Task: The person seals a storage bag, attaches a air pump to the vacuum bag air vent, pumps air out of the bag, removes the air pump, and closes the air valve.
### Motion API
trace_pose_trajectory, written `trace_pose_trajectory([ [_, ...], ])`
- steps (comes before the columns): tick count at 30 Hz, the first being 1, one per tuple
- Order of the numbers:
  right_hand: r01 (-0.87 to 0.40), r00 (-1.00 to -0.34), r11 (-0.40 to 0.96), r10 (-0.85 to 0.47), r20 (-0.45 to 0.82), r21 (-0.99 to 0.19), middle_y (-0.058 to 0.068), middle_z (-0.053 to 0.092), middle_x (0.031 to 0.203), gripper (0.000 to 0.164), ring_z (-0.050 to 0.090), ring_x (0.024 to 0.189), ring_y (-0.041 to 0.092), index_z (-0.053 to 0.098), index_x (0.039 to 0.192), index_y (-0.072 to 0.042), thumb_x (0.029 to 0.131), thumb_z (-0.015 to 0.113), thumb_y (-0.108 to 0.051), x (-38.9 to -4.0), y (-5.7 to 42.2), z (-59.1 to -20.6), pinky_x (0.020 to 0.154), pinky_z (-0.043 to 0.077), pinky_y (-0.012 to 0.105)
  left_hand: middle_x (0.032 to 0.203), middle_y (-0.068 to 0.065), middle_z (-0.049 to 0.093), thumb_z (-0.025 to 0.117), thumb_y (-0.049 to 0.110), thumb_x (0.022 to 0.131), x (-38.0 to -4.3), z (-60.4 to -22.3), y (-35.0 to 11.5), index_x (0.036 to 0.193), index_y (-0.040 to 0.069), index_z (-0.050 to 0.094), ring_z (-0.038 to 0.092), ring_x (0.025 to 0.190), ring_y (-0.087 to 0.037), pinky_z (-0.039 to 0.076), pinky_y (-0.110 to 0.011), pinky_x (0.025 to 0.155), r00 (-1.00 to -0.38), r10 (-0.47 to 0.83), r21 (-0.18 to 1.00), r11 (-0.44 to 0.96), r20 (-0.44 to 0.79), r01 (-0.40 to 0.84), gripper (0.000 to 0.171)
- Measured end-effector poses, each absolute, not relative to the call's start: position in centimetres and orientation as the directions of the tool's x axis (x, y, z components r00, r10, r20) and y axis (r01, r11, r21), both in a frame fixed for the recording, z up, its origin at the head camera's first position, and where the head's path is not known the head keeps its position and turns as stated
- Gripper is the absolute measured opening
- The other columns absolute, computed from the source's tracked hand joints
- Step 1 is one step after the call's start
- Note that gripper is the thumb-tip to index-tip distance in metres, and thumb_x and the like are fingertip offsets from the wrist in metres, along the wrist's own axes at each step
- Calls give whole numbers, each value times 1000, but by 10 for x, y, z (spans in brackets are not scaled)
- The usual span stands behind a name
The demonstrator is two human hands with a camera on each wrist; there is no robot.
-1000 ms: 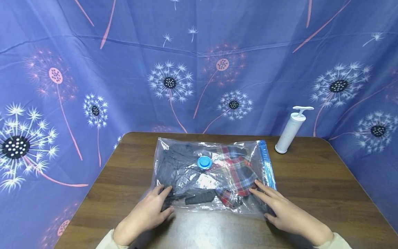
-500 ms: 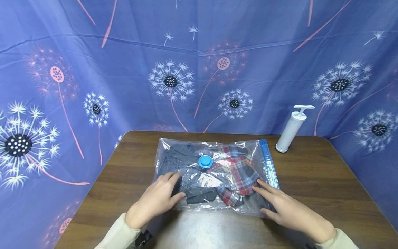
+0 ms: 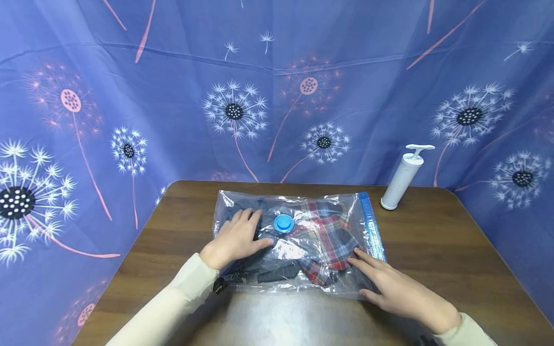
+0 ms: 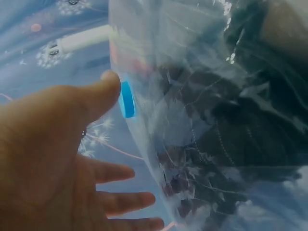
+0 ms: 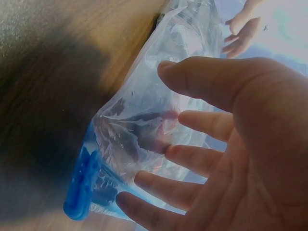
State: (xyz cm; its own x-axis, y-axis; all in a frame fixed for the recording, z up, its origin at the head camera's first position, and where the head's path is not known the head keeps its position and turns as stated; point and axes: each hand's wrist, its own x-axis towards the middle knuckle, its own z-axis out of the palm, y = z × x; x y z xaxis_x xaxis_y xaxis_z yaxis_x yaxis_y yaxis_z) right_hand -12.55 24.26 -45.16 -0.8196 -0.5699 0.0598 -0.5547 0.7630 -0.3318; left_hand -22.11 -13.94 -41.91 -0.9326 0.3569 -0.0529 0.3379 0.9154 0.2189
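Note:
A clear vacuum storage bag (image 3: 303, 287) lies flat on the table with clothes inside: dark cloth (image 3: 235, 211) on the left and a red plaid garment (image 3: 333, 235) on the right. A round blue valve cap (image 3: 283, 223) sits near its middle. My left hand (image 3: 237, 239) hovers over the bag's left part with fingers spread, thumb beside the cap. My right hand (image 3: 391, 288) is at the lower right corner, fingers extended and fingertips at the plastic. The blue zip strip (image 3: 371, 226) runs down the right edge; its slider (image 5: 79, 187) shows in the right wrist view.
A white hand pump (image 3: 401, 181) with a T-shaped handle stands at the back right of the brown wooden table (image 3: 437, 240). Behind the table hangs a blue curtain (image 3: 182, 105) with a dandelion print.
My left hand has risen from the bag's lower left corner and moved forward and right over the dark cloth, toward the cap. The right hand stays nearly in place.

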Motion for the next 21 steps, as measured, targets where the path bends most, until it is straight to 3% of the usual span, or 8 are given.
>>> trace_pose_trajectory([
  [7, -570, -813, 763, -578, 71, -306, 33, 47, 151, 68, 56, 130, 52, 49, 149, -1, 91, 79, -18, -133, 233, -443, 94, 55, 59, 169, -22, 22, 65, 76, 85, -227, -425, -139, 164, 15, 28, 20, 154, -51, 29, -79, 111, -935, 303, 238, 937, -186, 257, 107],
  [14, -627, -779, 757, -603, 174, -185, 22, 62, 134, 72, 66, 118, 39, 49, 149, -2, 87, 83, -18, -141, 223, -430, 89, 60, 49, 170, -23, 16, 66, 73, 85, -227, -436, -134, 165, 15, 25, 14, 154, -54, 21, -85, 110, -938, 283, 257, 939, -202, 228, 107],
  [21, -659, -752, 726, -642, 151, -194, 22, 59, 139, 66, 64, 122, 39, 51, 148, -2, 91, 80, -19, -153, 207, -413, 90, 60, 49, 170, -23, 16, 66, 73, 86, -229, -444, -128, 165, 16, 24, 11, 155, -54, 18, -85, 110, -940, 275, 256, 941, -200, 220, 106],
])
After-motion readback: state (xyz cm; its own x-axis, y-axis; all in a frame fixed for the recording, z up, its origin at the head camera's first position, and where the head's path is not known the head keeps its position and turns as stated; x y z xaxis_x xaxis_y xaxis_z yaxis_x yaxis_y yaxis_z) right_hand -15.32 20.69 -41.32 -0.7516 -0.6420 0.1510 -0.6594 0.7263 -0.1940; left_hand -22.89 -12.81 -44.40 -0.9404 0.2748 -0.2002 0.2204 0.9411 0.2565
